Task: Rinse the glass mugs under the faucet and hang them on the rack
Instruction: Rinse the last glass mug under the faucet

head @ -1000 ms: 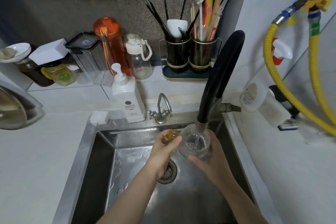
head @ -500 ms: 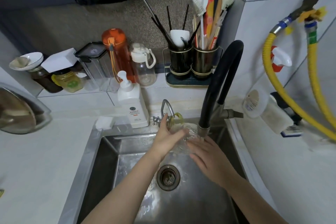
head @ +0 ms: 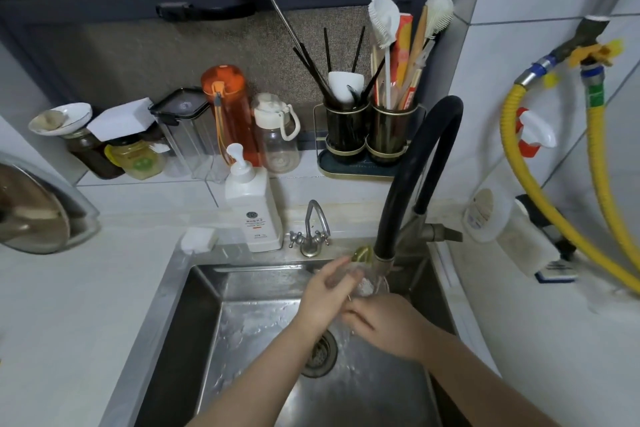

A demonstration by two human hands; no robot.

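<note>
A clear glass mug (head: 362, 282) with a yellowish handle is held tilted right under the black faucet (head: 412, 177) spout, above the steel sink (head: 194, 305). My left hand (head: 320, 295) wraps its left side. My right hand (head: 384, 322) touches the mug from below and the right, fingers pointing left. Water runs onto the glass and down toward the drain (head: 320, 352). Much of the mug is hidden by both hands. No rack is visible.
A soap pump bottle (head: 251, 208) and a small tap (head: 311, 229) stand at the sink's back rim. Bottles and jars line the ledge, and utensil holders (head: 370, 132) stand behind the faucet. Yellow hoses (head: 595, 191) hang at right; a pot lid (head: 31, 215) lies at left.
The mug has shifted right, back under the spout, with both hands following. My right hand has closed in under it. The view has tilted upward.
</note>
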